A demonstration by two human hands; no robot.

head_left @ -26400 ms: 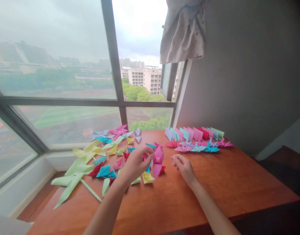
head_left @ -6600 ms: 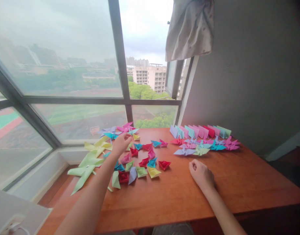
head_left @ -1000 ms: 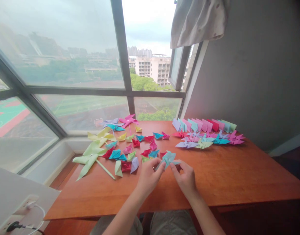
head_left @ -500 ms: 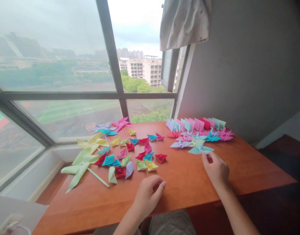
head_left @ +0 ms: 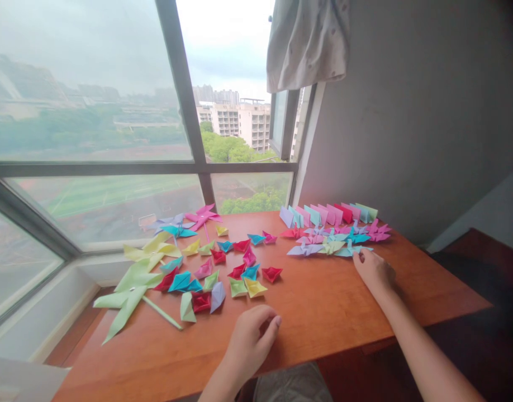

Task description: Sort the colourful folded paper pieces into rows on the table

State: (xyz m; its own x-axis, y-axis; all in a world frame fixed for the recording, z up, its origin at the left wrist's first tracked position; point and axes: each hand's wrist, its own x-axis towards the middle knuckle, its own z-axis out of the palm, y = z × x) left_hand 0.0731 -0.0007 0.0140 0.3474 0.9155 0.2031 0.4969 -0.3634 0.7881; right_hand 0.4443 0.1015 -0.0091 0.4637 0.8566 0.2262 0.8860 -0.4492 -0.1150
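My right hand reaches to the row of paper cranes at the back right of the wooden table. Its fingertips touch the light blue crane at the row's near end, fingers curled, nothing clearly held. My left hand rests loosely curled on the table near the front edge and holds nothing. A scatter of small folded paper pieces in red, blue, pink, yellow and green lies just beyond my left hand.
Folded paper sheets stand in a row behind the cranes by the grey wall. Large green and yellow paper pinwheels lie at the table's left edge, smaller pinwheels by the window. A curtain hangs above.
Both hands held the light blue crane a second ago. My right hand has since carried it to the row and set it at the near end. My left hand dropped to the table.
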